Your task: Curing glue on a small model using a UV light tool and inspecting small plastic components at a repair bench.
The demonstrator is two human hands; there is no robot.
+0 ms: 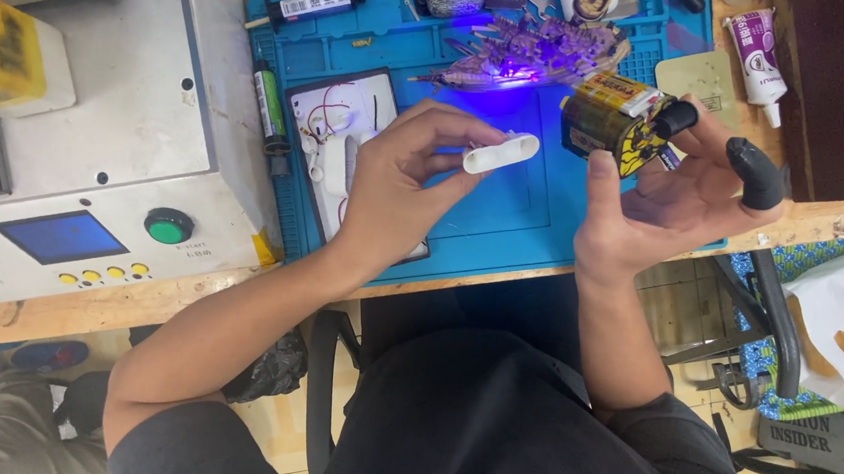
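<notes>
A: Blue work mat [501, 221] across a wooden bench [146, 304], grey machine [83, 143] with a green button at its left end. On the mat?

B: Tray of white parts with red wires [352, 112] at the mat's left side, purple-lit sticks [528, 53] at the back, glue tube [757, 55] off the mat's right edge.

A: Hands?

B: Left hand [393, 184] reaching in from lower left, forearm slanted up and right, wrist bent, thumb and fingers curled, pinching a white oblong case half [501, 153]. Right hand [674, 192] coming straight up from below, palm up, fingers closed on a yellow-black roll of tape [614, 122]; black finger cots on two fingertips [758, 172].

A: Case half: where, which way?

B: Above mat centre, between both hands, just left of the roll, not touching it. Long axis nearly level, left-right, right end tipped slightly up, pointing toward the roll. Open side or closed side up: cannot tell.
</notes>
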